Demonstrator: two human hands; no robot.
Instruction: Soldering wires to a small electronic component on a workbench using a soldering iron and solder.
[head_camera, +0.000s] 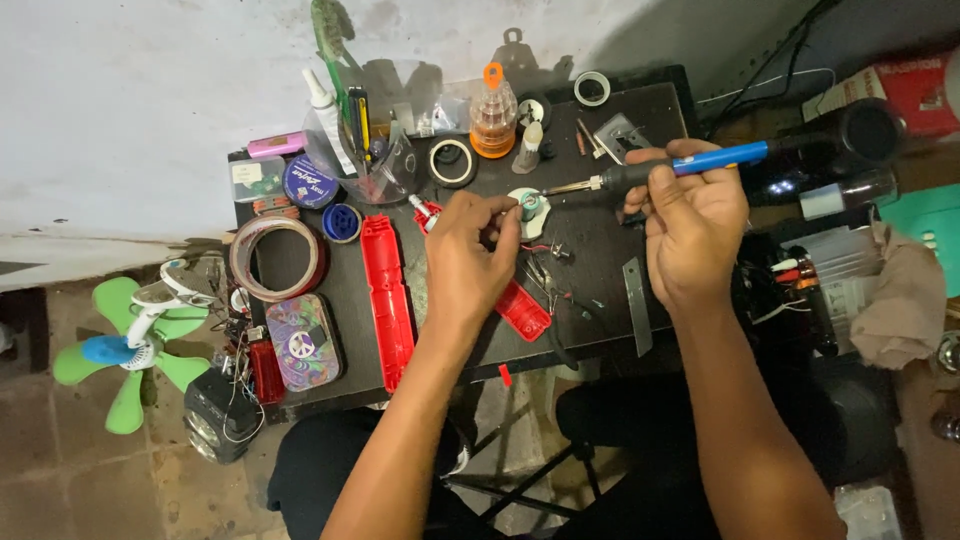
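My right hand (690, 225) grips a soldering iron with a blue and black handle (690, 163), its metal tip pointing left at a small white and green round part (528, 208) on the black table (600, 300). My left hand (470, 255) is closed beside that part, pinching something thin near it; what exactly it pinches is hidden by the fingers. Red and black wires (545, 250) run from the part. A red plastic housing piece (522, 308) lies partly under my left hand.
A long red cover (387, 300) lies left of my arm. A tape roll (277, 258), patterned tin (302, 342), clear tub of tools (362, 140), orange screwdriver-bit holder (493, 115) and metal ruler (637, 305) sit around. A green fan (130, 345) stands off the left edge.
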